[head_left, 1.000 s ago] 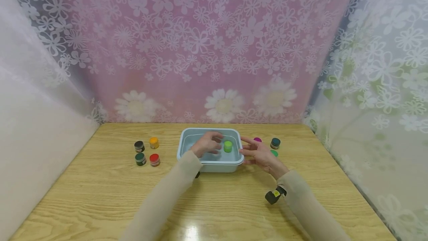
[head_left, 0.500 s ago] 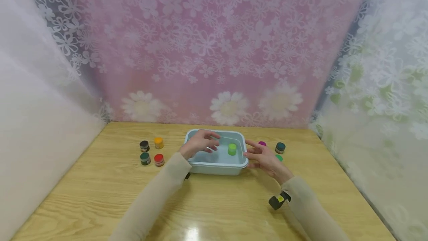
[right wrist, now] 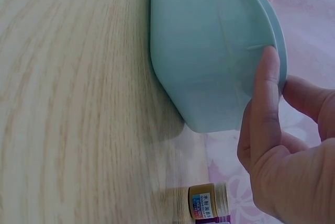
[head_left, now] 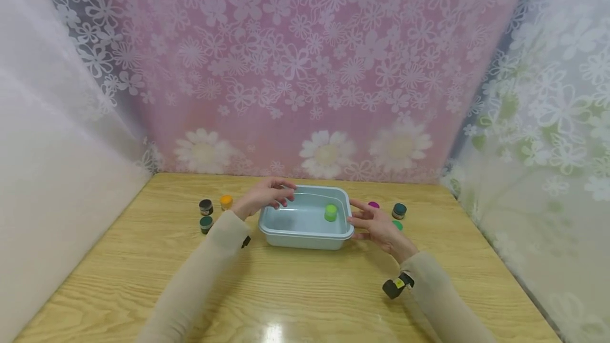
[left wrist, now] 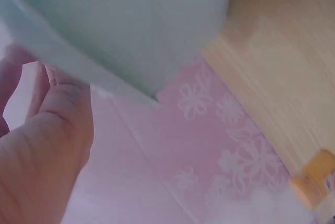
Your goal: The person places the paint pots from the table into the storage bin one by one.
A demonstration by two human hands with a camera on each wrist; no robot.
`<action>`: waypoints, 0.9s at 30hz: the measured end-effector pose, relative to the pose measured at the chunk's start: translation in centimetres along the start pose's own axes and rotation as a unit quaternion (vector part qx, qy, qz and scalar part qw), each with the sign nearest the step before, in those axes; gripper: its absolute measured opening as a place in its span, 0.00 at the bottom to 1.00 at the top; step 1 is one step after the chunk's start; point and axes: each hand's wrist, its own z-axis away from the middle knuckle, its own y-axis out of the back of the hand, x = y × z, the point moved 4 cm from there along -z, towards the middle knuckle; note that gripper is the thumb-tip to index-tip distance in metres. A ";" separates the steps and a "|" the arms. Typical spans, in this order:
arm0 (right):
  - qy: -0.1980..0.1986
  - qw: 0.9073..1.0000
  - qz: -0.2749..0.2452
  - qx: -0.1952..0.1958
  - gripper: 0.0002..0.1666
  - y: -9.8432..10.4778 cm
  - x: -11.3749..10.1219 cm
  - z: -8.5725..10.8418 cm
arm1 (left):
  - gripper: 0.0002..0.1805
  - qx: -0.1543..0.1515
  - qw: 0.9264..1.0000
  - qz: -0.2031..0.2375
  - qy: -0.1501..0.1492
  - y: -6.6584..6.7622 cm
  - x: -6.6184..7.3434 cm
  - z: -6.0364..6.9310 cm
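A light blue plastic basin (head_left: 307, 241) stands on the table with a bright green jar (head_left: 331, 213) inside, near its right end. Over the basin's left rim hovers my left hand (head_left: 262, 196), fingers loosely bent, holding nothing; the left wrist view shows this hand (left wrist: 47, 140) beside the basin wall (left wrist: 125, 35). At the basin's right end, my right hand (head_left: 379, 228) touches the rim with extended, spread fingers. In the right wrist view that hand's fingertips (right wrist: 277, 72) rest at the rim and outer wall of the basin (right wrist: 204, 51).
Left of the basin stand a black jar (head_left: 206, 207), an orange jar (head_left: 226, 202) and a dark green jar (head_left: 206, 225). Behind and beside my right hand are a magenta jar (head_left: 374, 205), a dark teal jar (head_left: 399, 211) and a green one (head_left: 397, 225). Flowered curtains surround the wooden table (head_left: 305, 290).
My left hand has moved left, from over the basin's inside to its left rim, and its sleeve now hides the red jar. My right hand has stayed at the right rim. The head view has shifted slightly.
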 end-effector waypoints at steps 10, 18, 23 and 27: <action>-0.001 1.000 0.001 0.004 0.42 0.2 0.0 -0.1 | 0.21 0.011 1.000 -0.008 -0.001 2.6 -0.2 2.3; 0.000 1.000 0.000 0.002 0.42 0.1 -0.3 -0.1 | 0.24 0.009 1.000 -0.020 -0.010 5.4 -1.4 3.9; 0.000 1.000 0.001 -0.002 0.42 0.0 -0.4 0.0 | 0.27 -0.013 1.000 -0.015 0.005 6.6 -2.7 4.6; -0.003 1.000 0.001 -0.002 0.42 0.0 -0.5 0.1 | 0.26 -0.017 1.000 -0.006 0.023 7.5 -3.7 5.2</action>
